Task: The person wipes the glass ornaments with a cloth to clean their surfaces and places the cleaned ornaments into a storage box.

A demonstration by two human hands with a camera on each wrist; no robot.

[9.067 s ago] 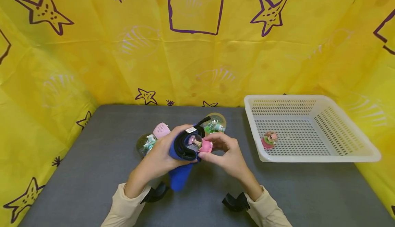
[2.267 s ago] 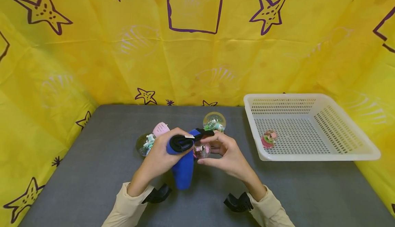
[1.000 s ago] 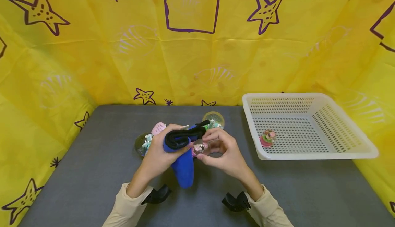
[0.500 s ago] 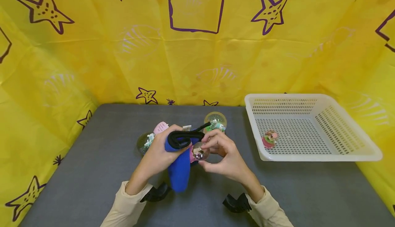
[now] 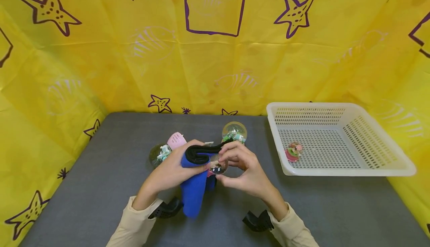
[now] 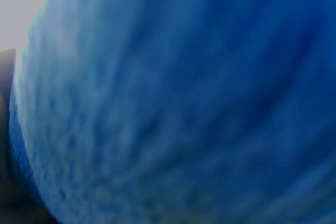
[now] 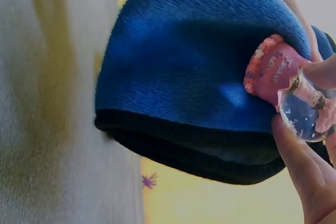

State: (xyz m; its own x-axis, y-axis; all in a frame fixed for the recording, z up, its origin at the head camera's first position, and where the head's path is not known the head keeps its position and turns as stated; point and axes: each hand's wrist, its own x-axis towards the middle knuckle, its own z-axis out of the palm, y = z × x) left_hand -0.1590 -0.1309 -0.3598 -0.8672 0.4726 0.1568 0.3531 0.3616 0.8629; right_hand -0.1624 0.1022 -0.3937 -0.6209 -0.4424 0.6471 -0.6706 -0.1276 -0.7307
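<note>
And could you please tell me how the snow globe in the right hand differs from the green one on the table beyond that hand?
The held globe is pinched by the right hand; the green globe rests on the table.
The held globe has a pink base and pink contents; the green globe shows green and whitish contents.
The held globe's dome looks smaller than the green globe's.
Both have clear, rounded domes.

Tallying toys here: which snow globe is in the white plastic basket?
The small clear pink-and-green globe; two other globes are on the grey table, and the right hand holds a pink-based globe.
</note>
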